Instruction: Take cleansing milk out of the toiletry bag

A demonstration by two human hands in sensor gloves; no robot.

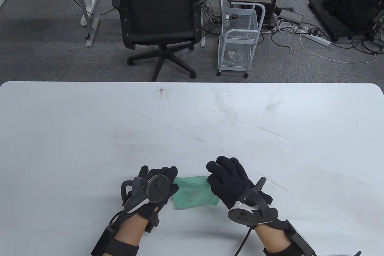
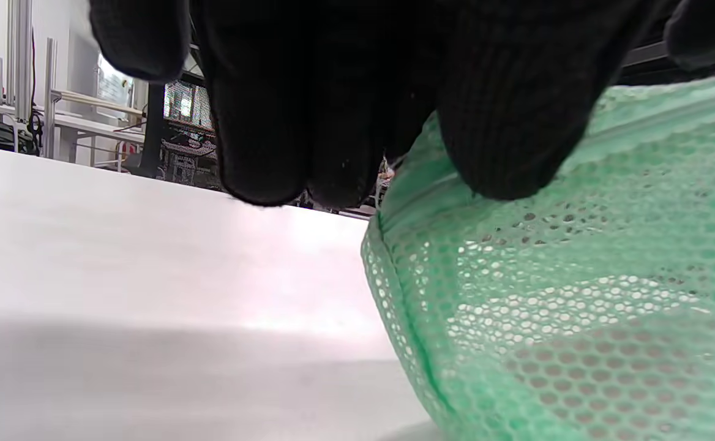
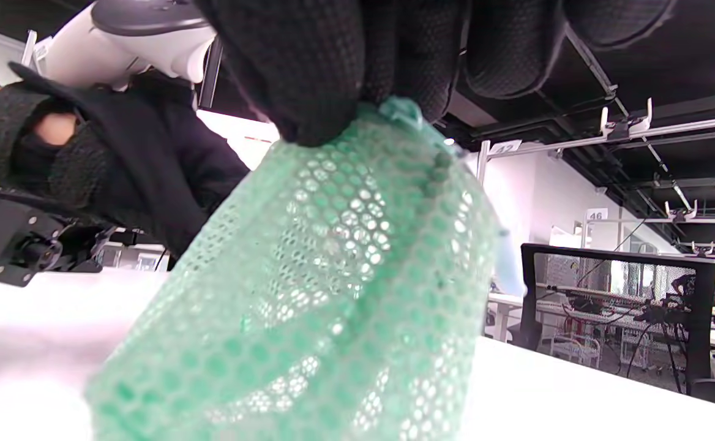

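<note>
A green mesh toiletry bag (image 1: pixel 193 193) lies on the white table (image 1: pixel 192 124) near the front edge, between my two hands. My left hand (image 1: pixel 162 182) grips the bag's left end; in the left wrist view its fingers (image 2: pixel 498 122) press on the bag's top edge (image 2: pixel 578 294). My right hand (image 1: pixel 225 178) pinches the bag's right top corner; in the right wrist view its fingers (image 3: pixel 314 79) hold the mesh (image 3: pixel 333 294) at the zip end. The cleansing milk is not visible; a pale shape shows dimly through the mesh.
The table around the bag is bare white surface. Beyond its far edge stand a black office chair (image 1: pixel 159 19) and a white wire cart (image 1: pixel 240 40) on the carpet.
</note>
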